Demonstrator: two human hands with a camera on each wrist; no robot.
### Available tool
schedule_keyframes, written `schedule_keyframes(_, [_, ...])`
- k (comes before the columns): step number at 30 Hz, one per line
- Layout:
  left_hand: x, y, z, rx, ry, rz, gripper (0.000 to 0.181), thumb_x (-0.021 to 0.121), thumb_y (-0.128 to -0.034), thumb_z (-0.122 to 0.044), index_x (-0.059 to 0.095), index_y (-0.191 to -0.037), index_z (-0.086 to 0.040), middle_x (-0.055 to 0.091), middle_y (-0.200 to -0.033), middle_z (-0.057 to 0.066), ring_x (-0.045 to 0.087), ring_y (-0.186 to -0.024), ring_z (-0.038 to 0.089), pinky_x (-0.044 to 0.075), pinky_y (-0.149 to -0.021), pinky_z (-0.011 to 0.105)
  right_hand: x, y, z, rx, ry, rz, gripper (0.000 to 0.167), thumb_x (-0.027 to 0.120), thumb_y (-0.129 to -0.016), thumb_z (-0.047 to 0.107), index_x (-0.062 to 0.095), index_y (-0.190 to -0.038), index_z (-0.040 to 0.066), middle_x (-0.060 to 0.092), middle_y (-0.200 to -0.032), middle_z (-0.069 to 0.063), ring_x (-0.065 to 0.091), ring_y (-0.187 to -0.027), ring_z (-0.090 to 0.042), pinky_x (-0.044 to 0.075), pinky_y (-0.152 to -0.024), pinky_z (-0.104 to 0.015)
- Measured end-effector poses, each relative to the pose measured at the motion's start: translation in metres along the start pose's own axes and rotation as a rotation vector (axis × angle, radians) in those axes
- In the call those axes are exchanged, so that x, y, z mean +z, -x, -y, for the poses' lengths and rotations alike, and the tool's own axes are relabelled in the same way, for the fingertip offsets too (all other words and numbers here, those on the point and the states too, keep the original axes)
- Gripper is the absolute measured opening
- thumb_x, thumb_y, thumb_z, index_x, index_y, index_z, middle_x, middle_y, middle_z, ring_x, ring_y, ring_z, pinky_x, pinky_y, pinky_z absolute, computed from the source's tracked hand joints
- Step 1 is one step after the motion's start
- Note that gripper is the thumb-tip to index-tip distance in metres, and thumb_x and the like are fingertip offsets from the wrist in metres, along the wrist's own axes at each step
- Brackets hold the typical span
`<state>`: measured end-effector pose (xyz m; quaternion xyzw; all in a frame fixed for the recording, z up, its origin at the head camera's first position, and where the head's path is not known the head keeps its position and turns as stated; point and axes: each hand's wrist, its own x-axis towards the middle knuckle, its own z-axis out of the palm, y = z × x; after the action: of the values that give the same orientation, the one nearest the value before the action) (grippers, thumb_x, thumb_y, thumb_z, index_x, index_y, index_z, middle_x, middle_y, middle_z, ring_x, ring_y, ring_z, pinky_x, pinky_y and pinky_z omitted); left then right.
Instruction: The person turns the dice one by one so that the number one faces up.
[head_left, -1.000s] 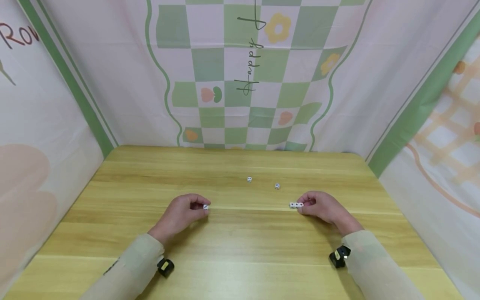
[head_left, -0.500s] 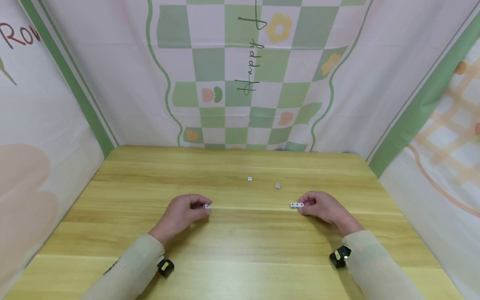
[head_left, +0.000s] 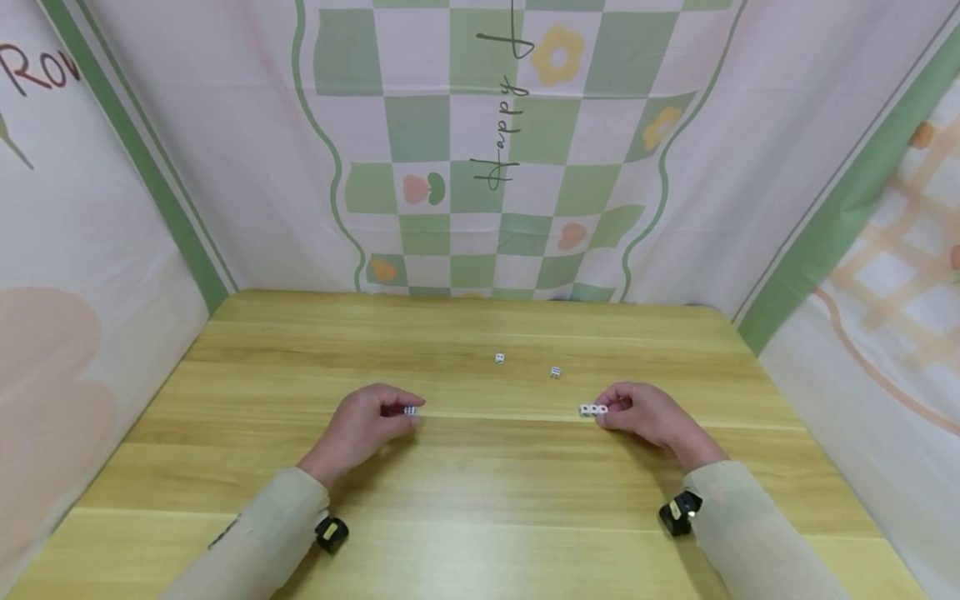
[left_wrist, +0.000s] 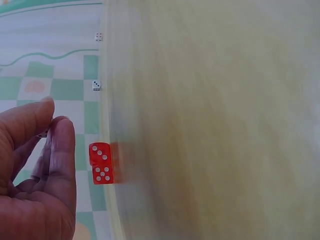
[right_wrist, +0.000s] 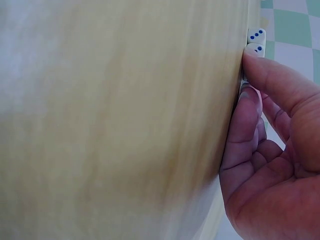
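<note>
My left hand (head_left: 367, 425) pinches a white die (head_left: 410, 410) with dark pips between thumb and fingers; in the left wrist view the fingers mostly cover it. Two red dice (left_wrist: 101, 163) with white pips sit side by side on the table near that hand. In the head view the hand hides them. Over on the right, three white dice (head_left: 588, 410) stand in a touching row, single pips upward. My right hand (head_left: 637, 412) holds the near end of this row with thumb and finger. The right wrist view shows blue pips on two of these dice (right_wrist: 257, 36).
Two loose white dice lie farther back on the wooden table (head_left: 465, 508): one die (head_left: 499, 358) near the middle, another die (head_left: 555, 372) to its right. A patterned curtain (head_left: 480, 150) hangs behind the table's back edge. Cloth also hangs at both sides.
The white die in my left hand has turned, so a face with several pips now shows instead of a diagonal one. The left fingers have risen slightly. My right hand stays put.
</note>
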<state>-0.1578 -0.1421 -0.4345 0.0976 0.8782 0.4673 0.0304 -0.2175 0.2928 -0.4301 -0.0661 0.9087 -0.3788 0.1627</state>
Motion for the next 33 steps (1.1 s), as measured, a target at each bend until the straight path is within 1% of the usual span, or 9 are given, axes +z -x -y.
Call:
schedule_keyframes(6, [0.0006,0.0001,-0.0001,0.003,-0.011,-0.005,0.024,0.079,-0.0937,-0.018,0.079,-0.118,-0.015,0.074,-0.111,-0.001,0.064,-0.094,0.012,0.055,-0.079,0.025,-0.0003,-0.0003,0.0005,0.001,-0.002,0.002,0.021,0.079,-0.092,0.016,0.072,-0.108,0.005,0.067,-0.099,-0.008,0.056,-0.087,-0.021,0.048,-0.076,-0.031])
schedule_keyframes(9, [0.0006,0.0001,-0.0005,0.010,-0.002,-0.010,0.024,0.079,-0.0934,-0.016,0.077,-0.117,-0.013,0.075,-0.106,-0.002,0.065,-0.093,0.012,0.056,-0.079,0.025,-0.0006,-0.0003,0.0007,-0.002,0.003,0.001,0.020,0.079,-0.092,0.015,0.072,-0.108,0.005,0.067,-0.099,-0.007,0.056,-0.087,-0.021,0.048,-0.076,-0.030])
schedule_keyframes(14, [0.0004,-0.0001,-0.0012,0.011,0.027,-0.027,0.021,0.080,-0.0916,-0.014,0.073,-0.111,-0.011,0.073,-0.098,-0.004,0.067,-0.091,0.012,0.057,-0.078,0.026,-0.0009,0.0000,0.0006,-0.005,0.008,0.000,0.021,0.079,-0.092,0.016,0.072,-0.108,0.005,0.067,-0.098,-0.007,0.056,-0.087,-0.021,0.048,-0.076,-0.030])
schedule_keyframes(19, [0.0004,-0.0002,-0.0010,0.015,0.019,-0.041,0.019,0.081,-0.0905,-0.014,0.074,-0.108,-0.011,0.072,-0.095,-0.005,0.065,-0.088,0.012,0.056,-0.076,0.026,-0.0013,0.0000,0.0000,-0.003,0.014,0.001,0.021,0.079,-0.092,0.017,0.073,-0.109,0.005,0.068,-0.099,-0.007,0.056,-0.087,-0.021,0.048,-0.076,-0.031])
schedule_keyframes(28, [0.0003,0.0001,-0.0002,0.011,-0.008,-0.054,0.020,0.079,-0.0931,-0.015,0.075,-0.113,-0.012,0.072,-0.096,-0.007,0.063,-0.088,0.013,0.054,-0.077,0.026,-0.0022,0.0001,0.0008,0.001,0.022,-0.002,0.022,0.079,-0.092,0.017,0.072,-0.109,0.005,0.067,-0.098,-0.007,0.056,-0.087,-0.021,0.047,-0.076,-0.031])
schedule_keyframes(33, [0.0000,0.0005,0.0001,0.013,-0.007,-0.055,0.019,0.079,-0.0931,-0.015,0.076,-0.112,-0.012,0.073,-0.098,-0.007,0.064,-0.090,0.012,0.055,-0.079,0.027,-0.0021,0.0001,0.0005,-0.002,0.019,-0.002,0.022,0.079,-0.092,0.017,0.072,-0.109,0.005,0.067,-0.098,-0.007,0.056,-0.086,-0.020,0.047,-0.075,-0.030])
